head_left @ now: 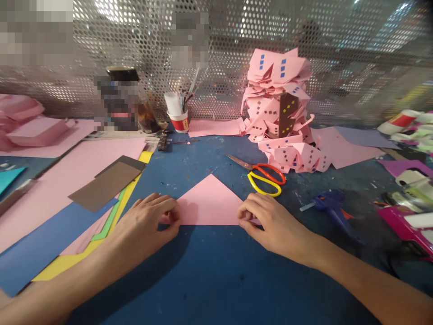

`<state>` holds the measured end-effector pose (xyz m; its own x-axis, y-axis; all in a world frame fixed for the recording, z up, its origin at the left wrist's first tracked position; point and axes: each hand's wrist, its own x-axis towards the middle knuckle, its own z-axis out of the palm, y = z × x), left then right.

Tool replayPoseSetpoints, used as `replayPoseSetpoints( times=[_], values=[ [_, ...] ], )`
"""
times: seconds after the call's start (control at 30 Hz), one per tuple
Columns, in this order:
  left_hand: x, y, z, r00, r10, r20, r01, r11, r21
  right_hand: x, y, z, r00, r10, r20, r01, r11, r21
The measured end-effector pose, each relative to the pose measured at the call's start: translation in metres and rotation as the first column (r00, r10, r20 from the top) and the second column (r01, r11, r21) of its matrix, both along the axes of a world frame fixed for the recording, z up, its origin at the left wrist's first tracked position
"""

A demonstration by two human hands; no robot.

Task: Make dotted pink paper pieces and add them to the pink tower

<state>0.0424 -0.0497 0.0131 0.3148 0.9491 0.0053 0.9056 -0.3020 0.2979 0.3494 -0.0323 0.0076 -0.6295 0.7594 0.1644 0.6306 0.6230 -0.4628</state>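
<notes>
A pink sheet of paper (210,204), folded into a triangle, lies on the blue table with its peak pointing away from me. My left hand (154,216) pinches its left corner between thumb and fingers. At the opposite corner, my right hand (262,219) is closed on the paper in the same way. The long straight edge runs between both hands, nearest to me. Just beyond the right hand rest scissors (267,178) with one red and one yellow handle loop, blades pointing left.
Colored paper sheets (115,183) are layered at left. A pile of folded pink pieces (277,113) with small squares stands at the back right. A blue glue gun (333,210) lies right of my hand. A red-and-white cup (178,122) holds brushes before a perforated metal panel (226,27).
</notes>
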Motion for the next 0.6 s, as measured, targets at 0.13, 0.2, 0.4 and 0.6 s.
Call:
replayPoseSetpoints(
  times=[0.13,0.2,0.4,0.6],
  values=[
    [-0.008,0.001,0.001,1.000,-0.004,-0.001,0.004,1.000,-0.011,0.000,0.000,0.001,1.000,0.001,0.000,-0.001,1.000,-0.008],
    [-0.010,0.001,0.003,1.000,0.007,0.010,-0.007,0.999,-0.037,0.000,0.000,0.002,1.000,0.001,-0.002,-0.001,1.000,-0.015],
    [-0.013,0.004,0.008,0.999,0.035,0.022,-0.032,0.995,-0.092,-0.001,0.000,0.002,1.000,-0.005,-0.007,0.004,1.000,-0.031],
    [-0.019,0.005,0.009,0.997,0.030,0.065,-0.024,0.996,-0.084,0.000,0.001,-0.002,1.000,0.000,-0.023,-0.001,1.000,-0.018]
  ],
)
